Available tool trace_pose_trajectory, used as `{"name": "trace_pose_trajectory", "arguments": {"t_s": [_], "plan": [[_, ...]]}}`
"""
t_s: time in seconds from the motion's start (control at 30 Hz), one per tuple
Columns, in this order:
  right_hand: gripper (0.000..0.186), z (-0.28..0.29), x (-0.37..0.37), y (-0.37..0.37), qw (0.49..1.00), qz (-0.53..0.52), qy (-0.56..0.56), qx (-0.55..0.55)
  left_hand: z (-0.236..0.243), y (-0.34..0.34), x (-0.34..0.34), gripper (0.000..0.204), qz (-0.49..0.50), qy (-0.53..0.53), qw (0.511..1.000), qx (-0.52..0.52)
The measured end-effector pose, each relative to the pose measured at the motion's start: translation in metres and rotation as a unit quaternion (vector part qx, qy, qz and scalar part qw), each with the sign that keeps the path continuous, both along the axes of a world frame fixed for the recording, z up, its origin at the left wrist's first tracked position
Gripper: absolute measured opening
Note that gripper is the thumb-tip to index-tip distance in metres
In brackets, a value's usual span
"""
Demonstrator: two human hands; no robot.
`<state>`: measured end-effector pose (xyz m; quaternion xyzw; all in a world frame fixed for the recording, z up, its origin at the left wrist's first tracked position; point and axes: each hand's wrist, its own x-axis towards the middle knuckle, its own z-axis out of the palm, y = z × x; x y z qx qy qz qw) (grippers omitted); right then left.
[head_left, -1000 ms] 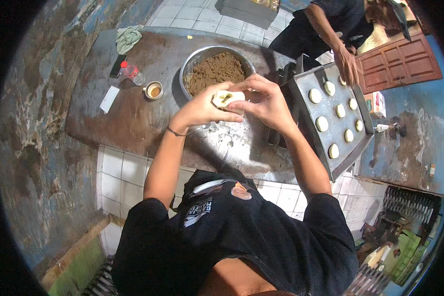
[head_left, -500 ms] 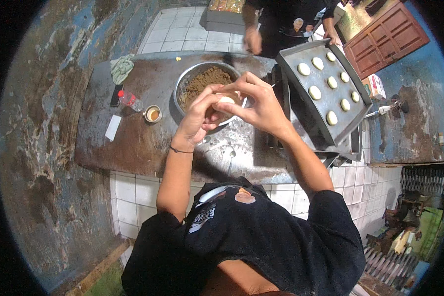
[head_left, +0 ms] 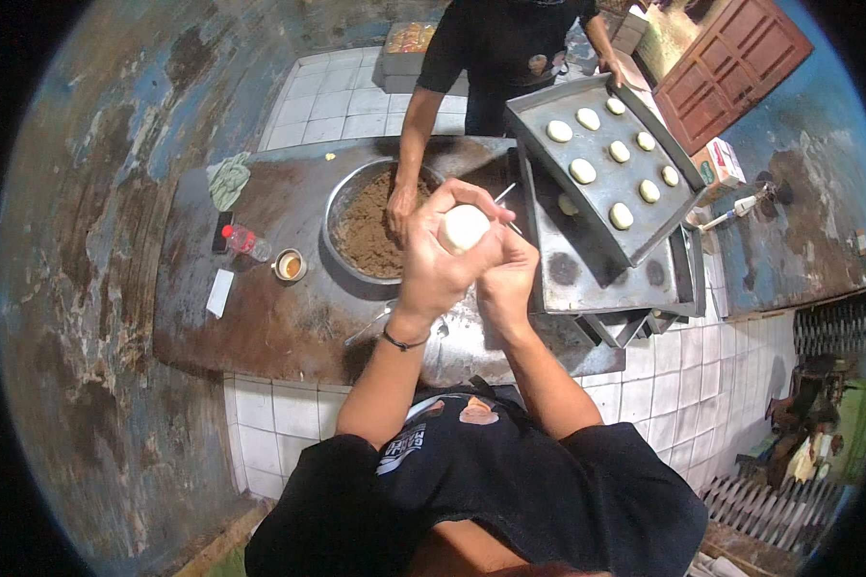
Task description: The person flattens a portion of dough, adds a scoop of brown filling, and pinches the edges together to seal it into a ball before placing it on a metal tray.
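A smooth, pale dough ball (head_left: 465,229) sits in the curled fingers of my left hand (head_left: 431,274), raised above the table. My right hand (head_left: 508,279) is closed and pressed against the left one, just beside the ball. Its fingertips are hidden, so what lies in them does not show. Beyond my hands stands a round metal bowl (head_left: 335,252) of crumbly brown filling (head_left: 364,231). A co-worker's hand (head_left: 402,207) reaches into that filling. The co-worker's other hand (head_left: 612,71) grips the far edge of a tilted metal tray (head_left: 597,207) bearing several flattened dough balls (head_left: 619,152).
More metal trays (head_left: 587,288) are stacked under the tilted one. On the table's left are a cup (head_left: 290,265), a plastic bottle (head_left: 250,243), a white slip (head_left: 219,293) and a cloth (head_left: 228,181). A carton (head_left: 719,171) stands behind the trays at right.
My hands have closed in around the dough ball, which now shows more fully. The co-worker's hand has moved from beside the table into the bowl. In the picture, the tilted tray sits slightly further left.
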<state>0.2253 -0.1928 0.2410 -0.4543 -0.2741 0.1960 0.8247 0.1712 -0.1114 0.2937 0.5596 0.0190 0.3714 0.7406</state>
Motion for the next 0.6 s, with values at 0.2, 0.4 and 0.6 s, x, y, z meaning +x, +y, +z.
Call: {"name": "trace_pose_trajectory", "arguments": {"t_s": [0.2, 0.4, 0.6], "plan": [[0.024, 0.010, 0.050, -0.050, 0.996, 0.080, -0.048, -0.011, -0.003, -0.040, 0.038, 0.046, -0.050, -0.060, 0.997, -0.027], [0.032, 0.017, 0.079, -0.103, 0.997, -0.006, -0.077, 0.018, 0.008, -0.091, 0.080, 0.066, -0.098, -0.118, 0.987, 0.046], [0.036, 0.040, 0.163, -0.170, 0.893, 0.184, -0.245, -0.328, -0.062, -0.075, 0.101, 0.065, 0.068, 0.093, 0.984, 0.137]]}}
